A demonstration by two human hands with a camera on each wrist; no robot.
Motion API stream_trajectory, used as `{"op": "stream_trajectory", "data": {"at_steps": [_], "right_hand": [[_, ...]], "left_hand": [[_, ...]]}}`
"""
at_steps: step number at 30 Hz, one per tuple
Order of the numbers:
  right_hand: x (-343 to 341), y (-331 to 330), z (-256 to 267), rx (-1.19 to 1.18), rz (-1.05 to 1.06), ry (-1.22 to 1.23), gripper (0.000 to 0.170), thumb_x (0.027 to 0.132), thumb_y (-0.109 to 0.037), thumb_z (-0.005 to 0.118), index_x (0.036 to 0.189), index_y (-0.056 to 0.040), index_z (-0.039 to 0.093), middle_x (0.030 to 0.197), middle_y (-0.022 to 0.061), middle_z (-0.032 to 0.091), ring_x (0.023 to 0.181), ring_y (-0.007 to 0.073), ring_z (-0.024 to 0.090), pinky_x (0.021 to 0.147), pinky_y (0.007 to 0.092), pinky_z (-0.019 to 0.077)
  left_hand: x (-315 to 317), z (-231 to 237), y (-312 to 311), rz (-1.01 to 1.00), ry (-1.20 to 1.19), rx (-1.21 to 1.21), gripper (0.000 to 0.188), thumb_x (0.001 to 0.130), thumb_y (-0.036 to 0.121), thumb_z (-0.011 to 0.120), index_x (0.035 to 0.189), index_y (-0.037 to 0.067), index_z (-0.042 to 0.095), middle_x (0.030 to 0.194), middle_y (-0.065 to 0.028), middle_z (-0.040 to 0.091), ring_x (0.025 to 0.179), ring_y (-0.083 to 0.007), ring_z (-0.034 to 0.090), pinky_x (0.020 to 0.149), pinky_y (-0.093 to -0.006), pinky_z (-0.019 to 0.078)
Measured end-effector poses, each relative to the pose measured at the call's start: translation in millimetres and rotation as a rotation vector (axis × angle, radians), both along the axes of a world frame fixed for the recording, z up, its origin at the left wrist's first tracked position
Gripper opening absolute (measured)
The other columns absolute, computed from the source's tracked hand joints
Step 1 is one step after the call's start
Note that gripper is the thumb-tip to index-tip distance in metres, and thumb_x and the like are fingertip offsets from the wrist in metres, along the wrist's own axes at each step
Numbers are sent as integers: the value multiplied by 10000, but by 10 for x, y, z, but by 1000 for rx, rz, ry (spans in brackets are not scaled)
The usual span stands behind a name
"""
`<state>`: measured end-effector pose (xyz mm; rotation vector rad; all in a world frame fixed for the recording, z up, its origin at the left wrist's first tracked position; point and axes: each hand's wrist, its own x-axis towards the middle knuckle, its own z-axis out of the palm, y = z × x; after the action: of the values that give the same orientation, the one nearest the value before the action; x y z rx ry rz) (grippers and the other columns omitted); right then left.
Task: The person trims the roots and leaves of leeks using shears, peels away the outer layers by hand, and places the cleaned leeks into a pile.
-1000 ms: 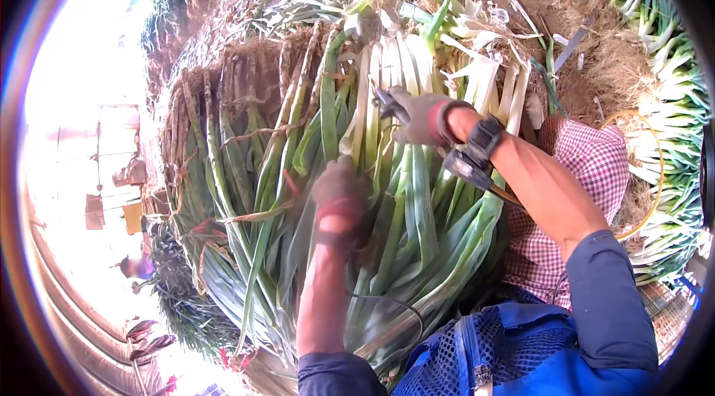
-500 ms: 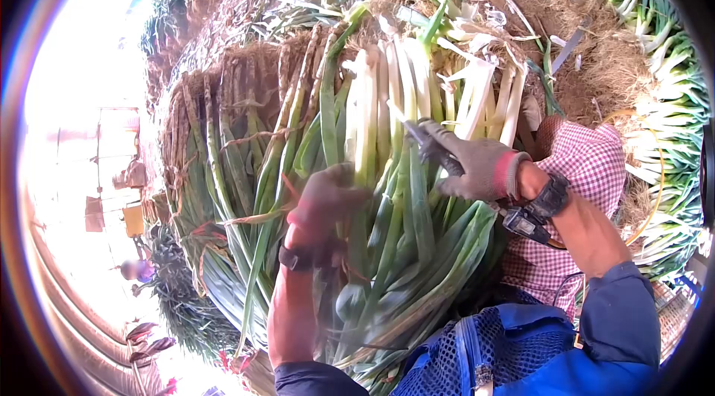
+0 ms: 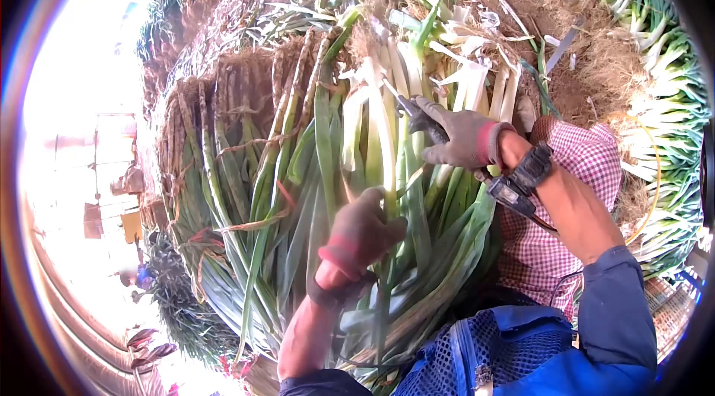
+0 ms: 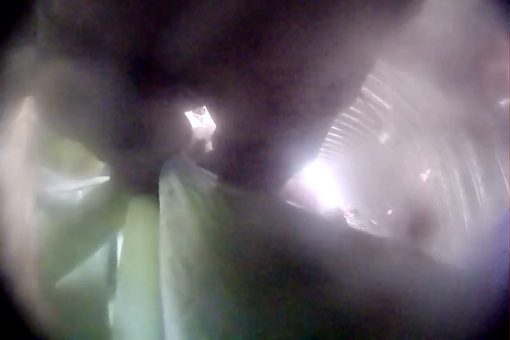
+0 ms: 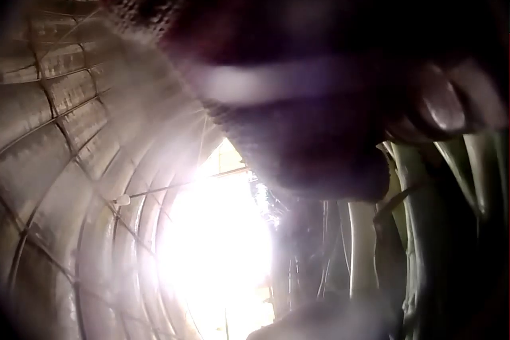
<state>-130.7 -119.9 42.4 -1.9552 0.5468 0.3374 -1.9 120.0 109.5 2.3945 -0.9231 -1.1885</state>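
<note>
In the head view the gloved left hand grips a leek by its green part, the white stem and roots pointing up. The gloved right hand holds a dark-handled tool, its thin tip close to that stem. Under both hands lies a wide pile of leeks, with peeled white stems in the middle and brown, soiled ones at the left. Dark glove fills much of the left wrist view, above green leaves. The right wrist view shows the glove over some stems.
Loose peelings lie beyond the pile. A flat blade-like strip rests on the soil at the upper right. Rows of leeks line the right edge. A checkered cloth covers the area beside the right arm.
The left hand has moved toward the right and now holds a leek standing out over the pile. The right hand, still with the tool, first drew back to the right, then shifted slightly left.
</note>
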Motion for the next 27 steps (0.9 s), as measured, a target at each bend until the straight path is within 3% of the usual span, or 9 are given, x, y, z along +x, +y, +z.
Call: {"op": "stream_trajectory", "data": {"at_steps": [7, 12, 14, 19, 20, 22, 23, 24, 27], "right_hand": [[-35, -48, 173, 30, 40, -57, 919, 895, -412, 761, 1643, -136, 304, 1404, 110, 645, 1137, 284, 690, 1026, 386, 511], [6, -49, 326, -10, 184, 57, 1017, 853, -436, 784, 1660, -139, 242, 1090, 192, 732, 949, 337, 735, 878, 399, 550], [29, -104, 584, -89, 108, 156, 1047, 871, -466, 756, 1692, -181, 171, 1079, 222, 743, 962, 350, 734, 911, 408, 551], [-24, -130, 153, -219, 40, 79, 1082, 886, -485, 748, 1698, -174, 105, 1071, 286, 730, 930, 384, 746, 876, 454, 558], [-34, -129, 177, -214, 13, 130, 1083, 886, -480, 748, 1699, -178, 100, 1037, 274, 731, 916, 388, 744, 873, 453, 556], [-39, -102, 211, -206, -13, 175, 1085, 885, -475, 749, 1700, -183, 95, 1004, 261, 732, 902, 393, 742, 869, 451, 554], [-52, -79, 227, -178, 12, 169, 1071, 889, -489, 738, 1697, -166, 114, 1071, 250, 737, 949, 394, 738, 902, 451, 547], [-57, -84, 255, -152, 35, 163, 1058, 892, -502, 727, 1694, -148, 133, 1137, 239, 742, 996, 396, 734, 935, 450, 541], [-33, 57, 367, -64, 146, 111, 1075, 884, -481, 734, 1693, -129, 119, 1057, 245, 737, 979, 399, 736, 914, 436, 543]], "left_hand": [[-195, 188, -48, 36, -26, 7, 328, 852, 147, 773, 1136, 6, 692, 719, -27, 675, 624, -86, 608, 583, -276, 503], [-514, 191, -3, 21, 130, 126, 291, 849, 235, 784, 1048, 49, 681, 760, -103, 715, 669, -187, 700, 634, -354, 556], [-676, 101, 125, -143, -57, 84, 372, 844, 307, 804, 1095, 68, 668, 797, -159, 731, 703, -279, 735, 664, -407, 572], [-430, 438, -131, -211, 127, 209, 492, 865, 402, 839, 1166, 47, 677, 804, -160, 738, 685, -220, 727, 624, -374, 547], [-148, 366, -202, -324, 158, 287, 643, 892, 556, 737, 1260, 38, 638, 870, -172, 756, 780, -342, 752, 718, -434, 589], [366, 3, -108, -169, 306, -427, 376, 997, 372, 656, 1160, 40, 724, 842, -130, 758, 714, -300, 722, 679, -375, 574], [760, -340, -22, -191, 76, -465, 269, 1007, 300, 635, 1065, 77, 774, 849, -132, 758, 678, -279, 698, 685, -375, 570], [881, -177, -452, 129, -78, -70, 219, 985, 248, 619, 1027, 111, 785, 954, -163, 760, 815, -278, 726, 774, -378, 566], [1648, -812, -791, -154, -884, -33, 252, 970, 318, 613, 1078, 143, 760, 1044, -139, 754, 980, -325, 722, 898, -430, 551]]}}
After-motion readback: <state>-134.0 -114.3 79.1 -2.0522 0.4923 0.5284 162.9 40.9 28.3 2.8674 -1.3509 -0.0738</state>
